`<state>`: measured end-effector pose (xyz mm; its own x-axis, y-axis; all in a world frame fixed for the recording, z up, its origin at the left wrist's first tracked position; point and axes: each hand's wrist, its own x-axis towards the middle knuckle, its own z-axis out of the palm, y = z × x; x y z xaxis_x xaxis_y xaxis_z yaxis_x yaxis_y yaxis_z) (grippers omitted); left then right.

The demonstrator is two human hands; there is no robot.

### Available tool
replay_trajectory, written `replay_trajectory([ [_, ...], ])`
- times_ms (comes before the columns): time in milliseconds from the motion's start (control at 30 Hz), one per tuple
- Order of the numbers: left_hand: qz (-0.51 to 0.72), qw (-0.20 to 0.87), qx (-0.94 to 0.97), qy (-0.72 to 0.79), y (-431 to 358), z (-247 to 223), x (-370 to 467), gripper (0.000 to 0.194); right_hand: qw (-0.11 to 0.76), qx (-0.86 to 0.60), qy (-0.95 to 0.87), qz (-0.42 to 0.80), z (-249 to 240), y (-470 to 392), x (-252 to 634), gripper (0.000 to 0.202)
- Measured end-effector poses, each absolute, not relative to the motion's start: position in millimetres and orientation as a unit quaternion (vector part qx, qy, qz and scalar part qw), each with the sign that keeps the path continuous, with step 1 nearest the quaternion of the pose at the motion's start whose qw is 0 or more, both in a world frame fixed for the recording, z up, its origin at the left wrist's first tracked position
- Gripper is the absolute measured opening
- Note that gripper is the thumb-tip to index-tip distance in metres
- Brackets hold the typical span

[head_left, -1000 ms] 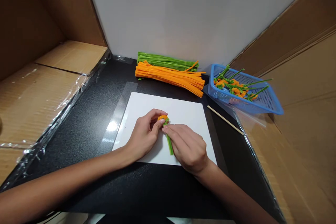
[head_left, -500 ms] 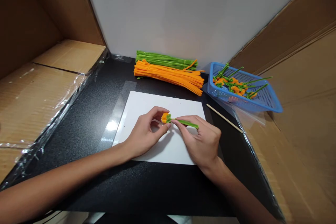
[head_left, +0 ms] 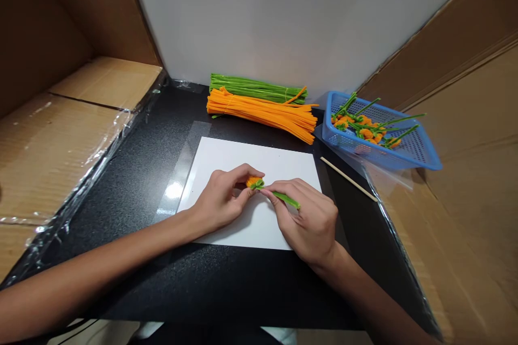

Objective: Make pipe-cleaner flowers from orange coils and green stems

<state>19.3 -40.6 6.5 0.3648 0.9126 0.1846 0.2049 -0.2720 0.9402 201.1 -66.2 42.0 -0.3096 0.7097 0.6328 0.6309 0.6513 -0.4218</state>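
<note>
Black tabletop (head_left: 226, 285) | hands (head_left: 263, 213) nearly together, fingertips pinching orange-and-green pipe-cleaner flower (head_left: 256, 183)

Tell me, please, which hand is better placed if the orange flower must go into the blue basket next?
Probably the right hand: it pinches the green stem and is nearer the blue basket. The left hand is around the orange flower head, farther from the basket.
</note>
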Motion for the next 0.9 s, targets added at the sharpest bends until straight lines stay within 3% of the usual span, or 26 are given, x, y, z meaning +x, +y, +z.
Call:
replay_trajectory([
  [233,0.398,0.485,0.663,0.408,-39,6,21,0.018,0.423,-0.438,-0.791,0.057,44,-64,201,0.011],
  [433,0.389,0.598,0.589,0.378,-33,10,21,0.04,0.417,-0.456,-0.785,0.05,45,-61,206,0.009],
  [600,0.41,0.668,0.52,0.34,-29,11,21,0.029,0.421,-0.453,-0.782,0.077,45,-59,206,0.009],
  [767,0.415,0.663,0.512,0.355,-28,12,21,0.026,0.44,-0.49,-0.739,0.141,42,-56,204,0.01],
  [900,0.395,0.658,0.541,0.344,-28,13,18,0.029,0.446,-0.491,-0.741,0.105,39,-57,204,0.011],
])
